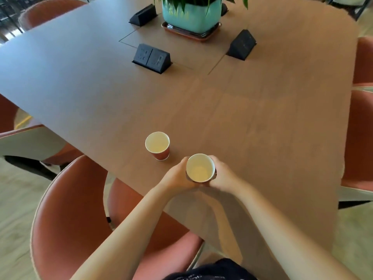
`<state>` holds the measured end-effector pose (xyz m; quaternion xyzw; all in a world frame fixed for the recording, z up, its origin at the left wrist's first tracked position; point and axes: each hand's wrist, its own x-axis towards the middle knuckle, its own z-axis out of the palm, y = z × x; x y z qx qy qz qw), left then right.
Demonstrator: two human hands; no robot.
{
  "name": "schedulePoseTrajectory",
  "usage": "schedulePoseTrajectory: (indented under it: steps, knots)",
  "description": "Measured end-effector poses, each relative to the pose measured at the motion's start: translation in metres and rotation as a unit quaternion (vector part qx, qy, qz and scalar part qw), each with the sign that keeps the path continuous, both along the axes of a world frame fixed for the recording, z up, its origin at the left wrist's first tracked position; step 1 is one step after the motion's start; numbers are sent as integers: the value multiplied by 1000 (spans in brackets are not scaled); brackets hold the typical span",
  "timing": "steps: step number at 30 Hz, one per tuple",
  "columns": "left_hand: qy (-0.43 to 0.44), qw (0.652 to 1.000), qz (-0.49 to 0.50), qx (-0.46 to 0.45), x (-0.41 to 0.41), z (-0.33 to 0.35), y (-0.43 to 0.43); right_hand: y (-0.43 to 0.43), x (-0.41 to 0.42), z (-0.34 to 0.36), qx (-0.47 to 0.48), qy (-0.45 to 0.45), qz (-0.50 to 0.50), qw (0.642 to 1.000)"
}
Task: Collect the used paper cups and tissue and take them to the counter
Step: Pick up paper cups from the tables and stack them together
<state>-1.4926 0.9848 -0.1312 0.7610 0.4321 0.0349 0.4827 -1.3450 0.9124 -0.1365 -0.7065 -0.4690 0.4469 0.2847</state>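
Just below the middle of the frame the held cup [200, 168] sits between both hands above the near edge of the table [262, 118]. The left hand [177, 175] curls round its left wall and the right hand [222, 174] wraps the right wall, fingers bent to the curve on both sides, so each hand grips it. Whether its base rests on the wood or hangs just clear is hidden by the hands. The free cup [157, 145] stands on the table just up and left of the held one, near but not touching, with nothing on it. Both cups are upright, mouths open toward the camera, long axis vertical and running from rim down to the narrower red base. Their pale insides look empty or nearly so, though a thin film of liquid cannot be ruled out. I judge them very light and thin-walled: they should crush under a hard squeeze and tip at a nudge. The best hold is a soft wrap round the middle of the wall, or a pinch on the rolled rim, which is the stiffest part. Being tapered, one should nest into the other mouth up. No tissue shows anywhere in the view. At the top centre stands a potted plant [191, 17], with a black socket box [151, 58] below it to the left.
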Motion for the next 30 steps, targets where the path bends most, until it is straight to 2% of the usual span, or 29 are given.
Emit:
schedulePoseTrajectory:
  steps: [11, 19, 26, 30]
  knots:
    - [20, 998, 51, -13, -6, -36, 10, 24, 9, -26, -52, -6, 69, 996]
    - [43, 997, 56, -18, -6, -42, 10, 25, 11, -28, -69, 3, 86, 994]
    - [61, 997, 34, -44, -27, -49, 15, 31, 35, -18, -123, -39, 160, 979]
    - [76, 987, 137, -47, -52, -55, 29, 60, 47, -2, -100, -76, 164, 978]
